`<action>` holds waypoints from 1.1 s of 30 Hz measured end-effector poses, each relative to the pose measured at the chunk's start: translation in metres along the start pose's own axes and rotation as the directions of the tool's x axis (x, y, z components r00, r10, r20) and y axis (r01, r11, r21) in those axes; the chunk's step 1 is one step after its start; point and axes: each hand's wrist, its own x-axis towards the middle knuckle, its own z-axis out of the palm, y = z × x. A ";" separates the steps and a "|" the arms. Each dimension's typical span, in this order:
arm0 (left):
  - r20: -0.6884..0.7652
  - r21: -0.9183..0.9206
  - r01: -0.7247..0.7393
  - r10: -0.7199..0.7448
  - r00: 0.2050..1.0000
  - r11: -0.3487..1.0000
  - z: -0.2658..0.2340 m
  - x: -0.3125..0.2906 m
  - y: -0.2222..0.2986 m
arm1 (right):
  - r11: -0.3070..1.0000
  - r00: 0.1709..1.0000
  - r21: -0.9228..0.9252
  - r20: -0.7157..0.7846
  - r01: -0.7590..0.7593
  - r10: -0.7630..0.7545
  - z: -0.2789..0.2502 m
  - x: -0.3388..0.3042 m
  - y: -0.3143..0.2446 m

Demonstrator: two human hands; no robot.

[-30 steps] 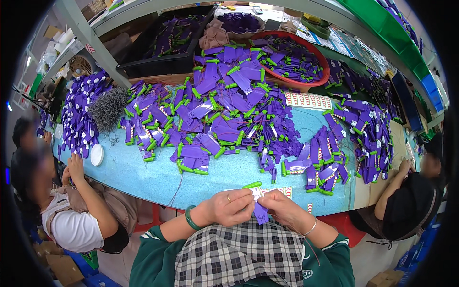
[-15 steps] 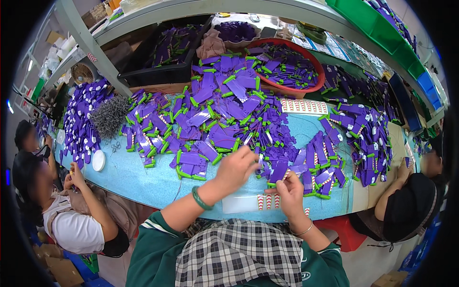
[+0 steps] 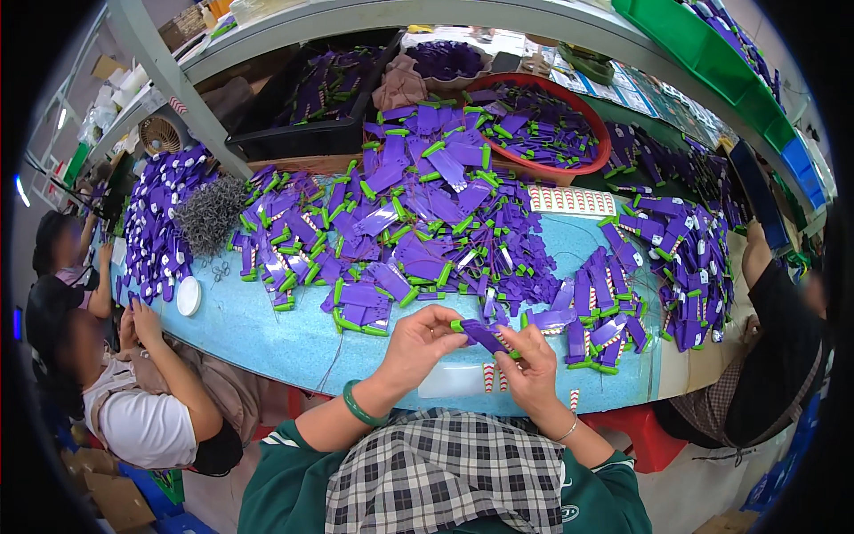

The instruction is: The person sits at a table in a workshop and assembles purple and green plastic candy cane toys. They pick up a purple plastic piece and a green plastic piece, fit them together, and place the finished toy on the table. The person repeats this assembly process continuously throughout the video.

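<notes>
Between my two hands is a flat purple piece with green ends [image 3: 485,335], held tilted above the table's near edge. My left hand [image 3: 423,342], below which a green bangle circles the wrist, pinches the green end on its side. Fingers of my right hand [image 3: 532,363] close on the other end, partly covering it. Under the hands lies a white backing sheet [image 3: 449,380] carrying a few stickers with red arrow marks. Just beyond, a big heap of similar purple pieces [image 3: 418,254] covers much of the blue table, many with green ends and thin wires.
A smaller purple pile [image 3: 605,307] lies right of my hands. Farther back are a red basin [image 3: 605,147], a black tray [image 3: 294,141] and a sticker sheet [image 3: 571,201]. Left stand a tangle of grey metal rings [image 3: 211,215] and a white lid [image 3: 189,296]. People sit on both sides.
My left hand has come down from over the heap and taken hold of the purple piece's green end. My right hand keeps its grip. The person at right has stretched an arm away from me.
</notes>
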 end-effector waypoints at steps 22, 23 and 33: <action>0.190 0.142 0.222 -0.246 0.950 0.965 0.001 -0.024 -0.005 | 0.980 0.928 0.197 0.371 -0.035 -0.041 -0.005 0.001 -0.013; 0.212 0.183 0.194 -0.231 0.950 0.964 0.001 -0.025 0.001 | 0.983 0.891 0.181 0.450 -0.018 -0.066 -0.013 0.010 -0.012; 0.311 0.694 -0.235 0.012 0.950 0.681 -0.009 -0.016 0.031 | 0.837 0.904 -0.458 0.417 0.299 -0.095 -0.034 0.053 -0.015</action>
